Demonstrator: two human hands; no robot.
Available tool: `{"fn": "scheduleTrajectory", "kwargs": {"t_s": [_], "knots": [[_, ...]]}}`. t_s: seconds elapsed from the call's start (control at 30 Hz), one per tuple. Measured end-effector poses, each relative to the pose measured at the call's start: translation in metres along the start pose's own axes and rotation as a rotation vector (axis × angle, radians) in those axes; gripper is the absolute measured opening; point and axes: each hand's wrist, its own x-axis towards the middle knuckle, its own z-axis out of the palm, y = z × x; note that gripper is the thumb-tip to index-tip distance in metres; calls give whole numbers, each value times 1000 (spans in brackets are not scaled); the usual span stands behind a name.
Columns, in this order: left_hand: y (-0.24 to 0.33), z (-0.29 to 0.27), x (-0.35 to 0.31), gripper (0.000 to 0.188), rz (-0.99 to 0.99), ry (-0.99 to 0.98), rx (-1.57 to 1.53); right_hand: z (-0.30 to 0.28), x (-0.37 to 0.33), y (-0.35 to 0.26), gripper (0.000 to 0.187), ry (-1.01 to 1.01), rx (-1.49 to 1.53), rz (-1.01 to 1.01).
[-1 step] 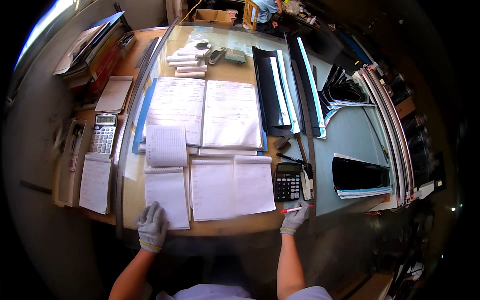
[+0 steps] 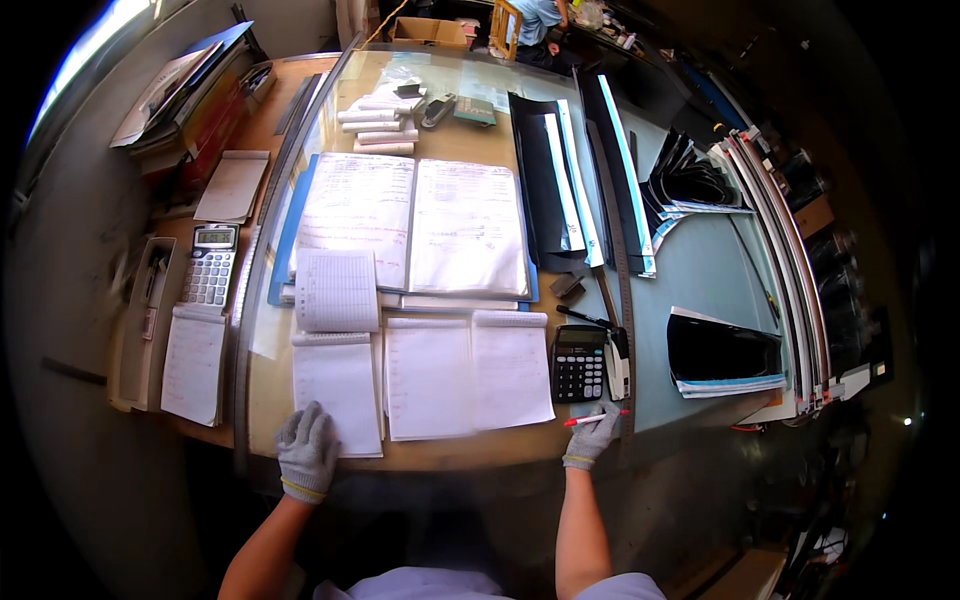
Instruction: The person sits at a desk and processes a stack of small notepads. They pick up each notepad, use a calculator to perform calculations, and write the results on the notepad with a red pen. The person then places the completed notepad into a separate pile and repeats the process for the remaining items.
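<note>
My left hand (image 2: 308, 452), in a grey knit glove, rests at the table's front edge with its fingers laid over the lower left corner of a white notepad (image 2: 336, 400). Its gridded top sheet (image 2: 337, 290) is flipped up. Between the fingers of my gloved right hand (image 2: 592, 438) is a white pen with red ends (image 2: 598, 418), held crosswise just below a black calculator (image 2: 578, 370) and a stapler (image 2: 617, 362). Two more white pads, the left one (image 2: 428, 375) and the right one (image 2: 512, 370), lie side by side between my hands.
Behind the pads lies an open ledger (image 2: 468, 225) on a blue folder. Rolled papers (image 2: 385, 125) are piled farther back. Black sheets with blue-white edges (image 2: 545, 180) cover the right side. A silver calculator (image 2: 210, 265) and a long box (image 2: 142, 330) stand left. Another person (image 2: 540, 18) sits beyond.
</note>
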Motion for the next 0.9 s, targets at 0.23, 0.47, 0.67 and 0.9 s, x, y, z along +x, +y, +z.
{"fn": "scheduleTrajectory", "kwargs": {"t_s": [0.23, 0.47, 0.67, 0.9], "knots": [[-1, 2, 2, 50, 36, 54, 25, -1, 0, 16, 7, 11, -43, -25], [-2, 2, -2, 53, 16, 28, -1, 3, -2, 16, 11, -8, 103, 62], [3, -1, -1, 52, 2, 24, 8, 2, -6, 6, 19, -3, -57, -49], [1, 7, -3, 51, -12, 10, -3, 3, -9, -14, 29, -123, -164, -406]]}}
